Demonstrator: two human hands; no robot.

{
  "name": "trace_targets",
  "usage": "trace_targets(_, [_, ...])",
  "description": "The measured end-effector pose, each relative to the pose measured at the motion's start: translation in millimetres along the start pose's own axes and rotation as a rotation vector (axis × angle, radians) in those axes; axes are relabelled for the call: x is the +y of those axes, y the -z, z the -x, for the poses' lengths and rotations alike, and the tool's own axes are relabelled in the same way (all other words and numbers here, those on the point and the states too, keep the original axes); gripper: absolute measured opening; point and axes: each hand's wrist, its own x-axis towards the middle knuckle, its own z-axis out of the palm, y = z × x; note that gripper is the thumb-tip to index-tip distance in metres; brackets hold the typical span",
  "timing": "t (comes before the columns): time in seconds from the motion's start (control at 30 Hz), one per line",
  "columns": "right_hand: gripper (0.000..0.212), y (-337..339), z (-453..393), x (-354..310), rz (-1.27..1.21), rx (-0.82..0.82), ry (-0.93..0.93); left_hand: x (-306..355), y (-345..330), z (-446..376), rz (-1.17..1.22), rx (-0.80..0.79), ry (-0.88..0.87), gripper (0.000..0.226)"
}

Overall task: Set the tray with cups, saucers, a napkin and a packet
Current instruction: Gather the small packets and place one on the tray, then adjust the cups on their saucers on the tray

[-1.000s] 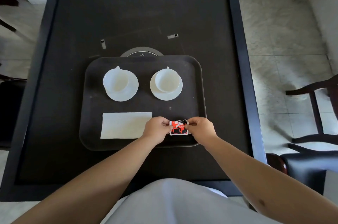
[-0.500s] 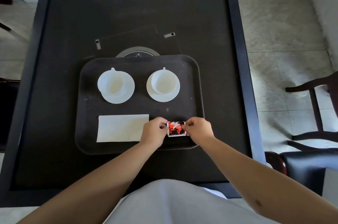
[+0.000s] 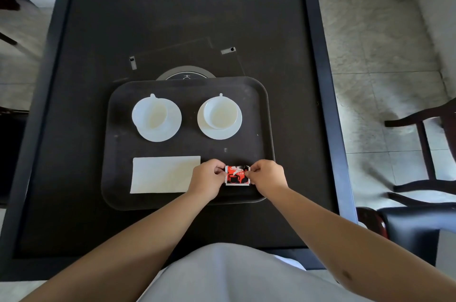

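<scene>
On the tray's near right corner: we find the packet (image 3: pixel 237 175), red with a cup printed on it, just right of the napkin (image 3: pixel 162 174).
Hands: our left hand (image 3: pixel 208 179) pinches the packet's left edge and our right hand (image 3: pixel 266 177) pinches its right edge, fingers curled on both.
Change: over the last second the packet has hardly shifted on the tray (image 3: pixel 265 109); it now looks squarer to the near rim, and both hands have kept their pinch throughout.
Packet contact: we cannot tell whether it lies flat on the tray or is held just above it.
Cups: the left cup (image 3: pixel 151 114) sits on the left saucer (image 3: pixel 170 131), the right cup (image 3: pixel 220 114) on the right saucer (image 3: pixel 230 130), both on the tray's far half.
Napkin: flat, near left of the tray.
Meaning: we judge the setting all but done; only letting go of the packet remains.
Desk: the dark desk (image 3: pixel 74 129) carries the tray.
</scene>
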Motion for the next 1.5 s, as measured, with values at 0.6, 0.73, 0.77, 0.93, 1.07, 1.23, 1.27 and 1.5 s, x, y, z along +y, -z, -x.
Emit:
trace_targets(0.6, [0.072, 9, 27, -19, 0.498, 0.075, 0.363, -5, 58, 22, -0.527, 0.108, -0.267, 0.063])
trace_targets(0.73, [0.077, 9, 28, -34, 0.571, 0.105, 0.441, 2, 83, 23, -0.649, 0.122, -0.381, 0.068])
trace_targets(0.77, [0.078, 10, 28, -39, 0.580, 0.118, 0.459, 5, 90, 23, -0.640, 0.128, -0.395, 0.068])
trace_targets(0.93, [0.073, 20, 25, -69, 0.592, 0.195, 0.543, 24, 111, 10, -0.606, 0.217, -0.450, 0.063])
trace_targets(1.07, [0.070, 31, 13, -94, 0.626, 0.231, 0.578, 40, 119, -5, -0.645, 0.248, -0.538, 0.060])
trace_targets(1.23, [0.077, 41, -9, -122, 0.616, 0.181, 0.544, 56, 119, -23, -0.541, 0.186, -0.472, 0.065])
trace_targets(1.27, [0.081, 42, -13, -127, 0.609, 0.152, 0.539, 58, 118, -27, -0.520, 0.167, -0.445, 0.066])
trace_targets(1.5, [0.100, 44, -38, -147, 0.725, -0.014, 0.552, 63, 112, -50, -0.396, 0.014, -0.306, 0.052])
